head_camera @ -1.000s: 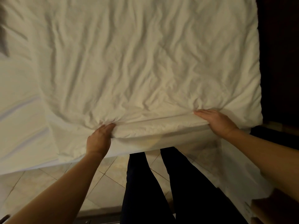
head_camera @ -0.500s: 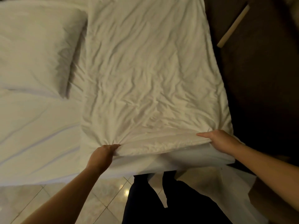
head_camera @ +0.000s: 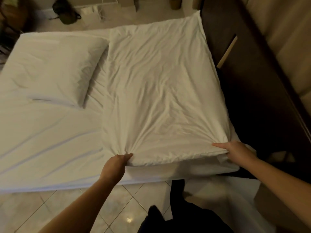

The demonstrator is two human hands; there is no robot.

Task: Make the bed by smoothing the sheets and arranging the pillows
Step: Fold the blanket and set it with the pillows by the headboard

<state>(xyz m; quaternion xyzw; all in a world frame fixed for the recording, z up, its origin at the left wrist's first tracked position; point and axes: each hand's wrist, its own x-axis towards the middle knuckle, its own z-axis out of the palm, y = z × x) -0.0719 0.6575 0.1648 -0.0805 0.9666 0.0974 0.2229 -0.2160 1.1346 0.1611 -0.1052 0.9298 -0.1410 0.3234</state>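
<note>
A wrinkled white duvet (head_camera: 159,91), folded into a long strip, lies across the right half of the bed. My left hand (head_camera: 114,167) grips its near edge at the left corner, where the cloth bunches into creases. My right hand (head_camera: 235,152) holds the near right corner, index finger stretched along the top of the fabric. A white pillow (head_camera: 55,64) rests at the left on the smooth white bed sheet (head_camera: 50,137).
A dark wooden frame (head_camera: 249,84) runs along the bed's right side, with a padded wall beyond. A dark bag (head_camera: 65,12) sits on the tiled floor past the bed. My dark-trousered legs (head_camera: 181,216) stand on the tiles at the near edge.
The view has pulled back and up, so the pillow, the bed's far edge and the floor beyond now show. Both hands keep their hold on the duvet's near edge.
</note>
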